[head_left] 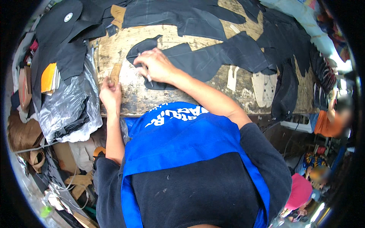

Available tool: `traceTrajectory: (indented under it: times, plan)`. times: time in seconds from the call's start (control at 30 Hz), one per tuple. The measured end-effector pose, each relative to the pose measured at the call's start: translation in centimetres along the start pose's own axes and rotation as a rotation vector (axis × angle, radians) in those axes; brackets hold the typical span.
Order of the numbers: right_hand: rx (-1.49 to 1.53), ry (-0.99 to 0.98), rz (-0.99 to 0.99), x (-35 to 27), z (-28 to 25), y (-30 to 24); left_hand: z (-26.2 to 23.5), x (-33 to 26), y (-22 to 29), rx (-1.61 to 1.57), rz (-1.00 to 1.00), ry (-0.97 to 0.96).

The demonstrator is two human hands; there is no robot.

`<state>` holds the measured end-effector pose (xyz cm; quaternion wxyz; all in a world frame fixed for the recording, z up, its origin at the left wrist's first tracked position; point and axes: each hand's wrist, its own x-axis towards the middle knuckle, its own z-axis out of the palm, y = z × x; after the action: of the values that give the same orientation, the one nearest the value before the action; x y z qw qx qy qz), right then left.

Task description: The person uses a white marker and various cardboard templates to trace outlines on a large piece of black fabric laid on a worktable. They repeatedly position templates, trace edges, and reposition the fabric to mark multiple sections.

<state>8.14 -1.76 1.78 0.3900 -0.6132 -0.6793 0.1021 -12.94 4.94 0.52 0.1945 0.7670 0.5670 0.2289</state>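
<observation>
My right hand (156,68) is closed around a slim, silvery pen-like tool (148,78), its tip pointing down toward me. Beneath it lies a black cut piece (141,47) with a curved outline, flat on the worn wooden table (129,95). To the left, my left hand (110,97) has its fingers curled at the lower end of a brown, narrow template piece (115,71). Just right of my right hand, a larger black piece (197,62) with faint pale lines stretches across the tabletop.
Black sheets (167,19) cover the far side. Pale templates (232,78) and a perforated one (264,87) lie to the right. A plastic bag (72,110) hangs at the left edge, near an orange-and-white stack (50,78). Other people are at the far right.
</observation>
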Motion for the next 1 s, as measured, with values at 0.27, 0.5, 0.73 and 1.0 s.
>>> traceTrajectory:
  times: [0.27,0.5,0.73,1.0]
  plan:
    - [0.312,-0.102,0.243,-3.5,-2.0,-2.9,-2.1,2.8,0.1,0.126,-0.068,-0.211]
    - [1.042,0.286,0.445,-6.6,-3.8,-4.3,-2.1,-2.8,6.9,-0.768,-0.029,-0.453]
    - [0.760,0.598,0.549,-13.8,-10.2,-1.0,1.6,-7.1,13.2,-0.837,0.144,-0.803]
    - [-0.028,0.597,1.002,-27.3,-22.6,4.8,4.9,6.0,8.2,-0.578,0.187,0.086]
